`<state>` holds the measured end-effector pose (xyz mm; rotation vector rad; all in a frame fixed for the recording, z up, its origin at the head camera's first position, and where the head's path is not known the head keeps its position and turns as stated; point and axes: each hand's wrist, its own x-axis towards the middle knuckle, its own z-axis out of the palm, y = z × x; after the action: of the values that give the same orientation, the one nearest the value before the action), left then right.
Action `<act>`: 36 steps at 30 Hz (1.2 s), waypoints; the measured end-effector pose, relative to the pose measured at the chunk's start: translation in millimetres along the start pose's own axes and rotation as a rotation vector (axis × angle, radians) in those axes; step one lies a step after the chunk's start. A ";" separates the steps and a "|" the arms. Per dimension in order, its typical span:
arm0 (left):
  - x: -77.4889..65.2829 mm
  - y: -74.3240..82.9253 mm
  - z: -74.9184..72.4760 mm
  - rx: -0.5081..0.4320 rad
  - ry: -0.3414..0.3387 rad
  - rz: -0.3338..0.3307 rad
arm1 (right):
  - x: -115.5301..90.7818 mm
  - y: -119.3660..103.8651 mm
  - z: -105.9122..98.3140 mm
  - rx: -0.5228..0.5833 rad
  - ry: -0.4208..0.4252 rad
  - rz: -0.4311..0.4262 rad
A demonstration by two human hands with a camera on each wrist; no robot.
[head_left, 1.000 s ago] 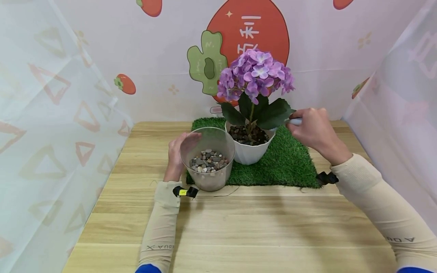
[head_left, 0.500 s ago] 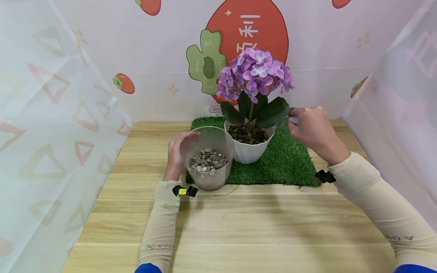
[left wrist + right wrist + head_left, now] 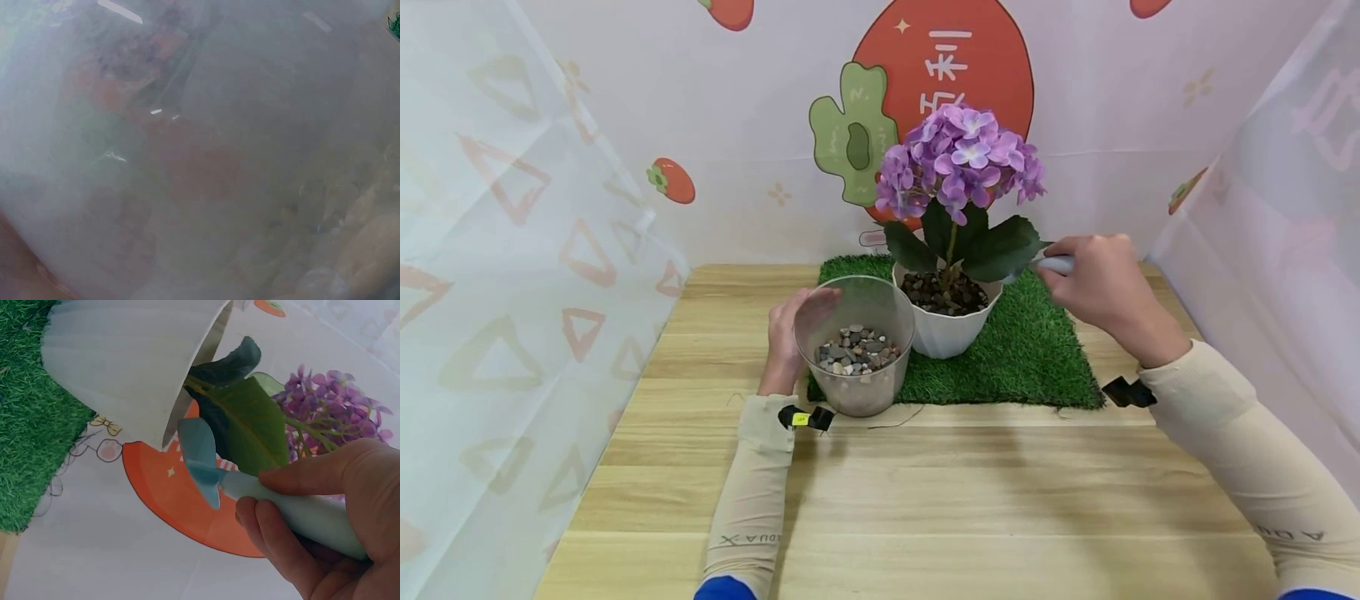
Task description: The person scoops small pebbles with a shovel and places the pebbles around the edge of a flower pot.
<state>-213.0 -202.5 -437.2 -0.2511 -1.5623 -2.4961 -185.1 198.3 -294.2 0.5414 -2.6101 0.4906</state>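
- Grip state, right hand (image 3: 1093, 279): my fingers and thumb curl round the pale handle of a small scoop (image 3: 250, 487); its light-blue blade points toward the white pot (image 3: 947, 329) and sits just beside the rim, under a leaf.
- Grip state, left hand (image 3: 786, 337): wrapped against the far-left wall of the clear cup (image 3: 855, 346). The left wrist view is fogged by the cup wall, so I cannot tell how tightly the fingers close; the head view shows them curved round it.
- Location of items: the cup, part-filled with pebbles (image 3: 856, 352), stands at the front-left corner of the grass mat (image 3: 1022, 358), touching the pot's left side. The pot, topped with dark pebbles and holding the purple flower (image 3: 958, 162), stands near the mat's rear centre. The mat lies at the rear middle of the worktop (image 3: 925, 500).
- Step in hand, as I judge it: scoop blade at the pot rim, between loads of pebbles.
- Next move calls for: a blade path clear of the leaves, and a steady cup.
- Pose: right forearm angled in from the right edge, wrist raised above the mat; left forearm straight from the front edge, low.
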 end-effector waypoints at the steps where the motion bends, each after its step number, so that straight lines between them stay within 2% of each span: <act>1: 0.3 0.2 -0.1 -0.002 0.001 -0.001 | -1.1 0.4 -1.1 0.006 0.007 0.005; 6: 1.2 0.3 -0.1 0.007 0.007 0.001 | -7.3 2.8 -7.0 0.017 0.034 -0.003; 14: 0.0 1.7 -0.6 0.009 0.000 -0.006 | -16.5 0.0 -19.2 0.107 -0.097 0.137; 21: -0.2 1.6 0.2 0.012 0.019 -0.008 | -18.2 -3.6 -24.4 0.151 -0.157 0.168; 27: -0.2 1.3 -0.4 -0.016 0.020 -0.010 | -18.3 -12.3 -27.1 0.180 -0.196 0.161; 36: -0.6 0.0 -0.3 0.007 0.027 -0.010 | -12.3 -30.5 -28.3 0.181 -0.208 0.080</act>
<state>-212.4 -202.7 -437.5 -0.2082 -1.5656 -2.4910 -151.9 187.4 -268.4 0.5750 -2.8110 0.7373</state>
